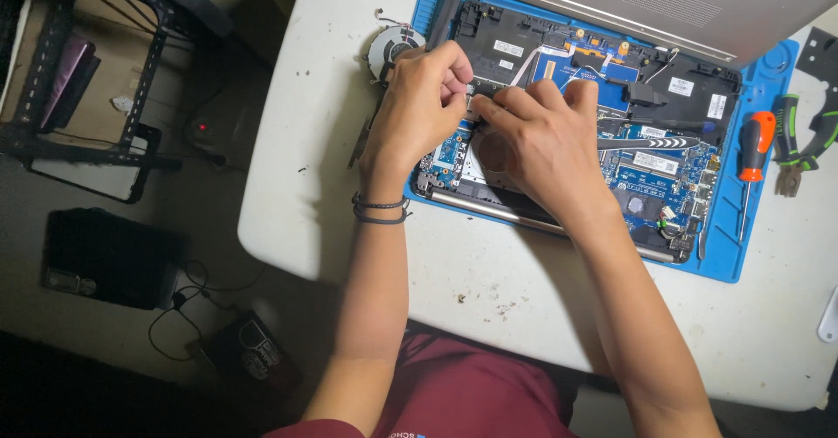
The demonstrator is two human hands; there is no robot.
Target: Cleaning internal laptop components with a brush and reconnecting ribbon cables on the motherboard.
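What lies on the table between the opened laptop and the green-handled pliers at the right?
In the head view, an orange-handled screwdriver lies between the opened laptop and the green-handled pliers, resting on the right edge of the blue mat, tip pointing toward the person.

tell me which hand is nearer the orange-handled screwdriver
Right. The right hand works over the opened laptop, left of the screwdriver and apart from it; the left hand is farther left, beside the cooling fan.

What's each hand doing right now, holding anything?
Left hand: fingers pinched on a small part inside the opened laptop; which part cannot be told.
Right hand: fingertips pinched at the same spot.
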